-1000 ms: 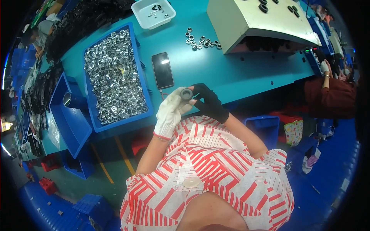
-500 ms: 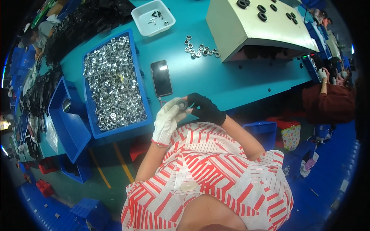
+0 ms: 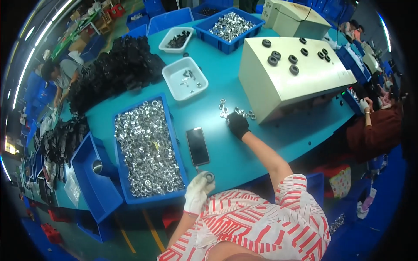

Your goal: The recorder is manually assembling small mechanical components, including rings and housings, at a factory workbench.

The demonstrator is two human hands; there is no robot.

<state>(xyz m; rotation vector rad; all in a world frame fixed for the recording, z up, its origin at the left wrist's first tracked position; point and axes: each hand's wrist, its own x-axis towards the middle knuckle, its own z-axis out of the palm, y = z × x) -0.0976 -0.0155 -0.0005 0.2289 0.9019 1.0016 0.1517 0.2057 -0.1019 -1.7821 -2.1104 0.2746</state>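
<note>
My left hand (image 3: 197,191), in a white glove, is closed around a dark grey ring (image 3: 210,177) just above the table's front edge. My right hand (image 3: 238,125), in a black glove, reaches out to a loose group of shiny metal rings (image 3: 237,109) lying beside the cream-coloured box. Its fingertips are over the rings and mostly covered by the back of the glove, so I cannot see whether it grips one. Left of my hands stands a blue crate (image 3: 123,185) filled with the same kind of metal rings (image 3: 150,148).
A phone (image 3: 198,147) lies between crate and hands. The cream-coloured box (image 3: 270,93) carries several black rings (image 3: 292,58). Farther back are a white tray (image 3: 169,87) with small parts, another crate of rings (image 3: 230,26) and a heap of black parts (image 3: 117,69). Co-workers sit at both sides.
My right hand has left the dark ring and stretched forward to the loose metal rings. My left hand keeps the dark ring. The view has tilted up, showing more of the table's far side.
</note>
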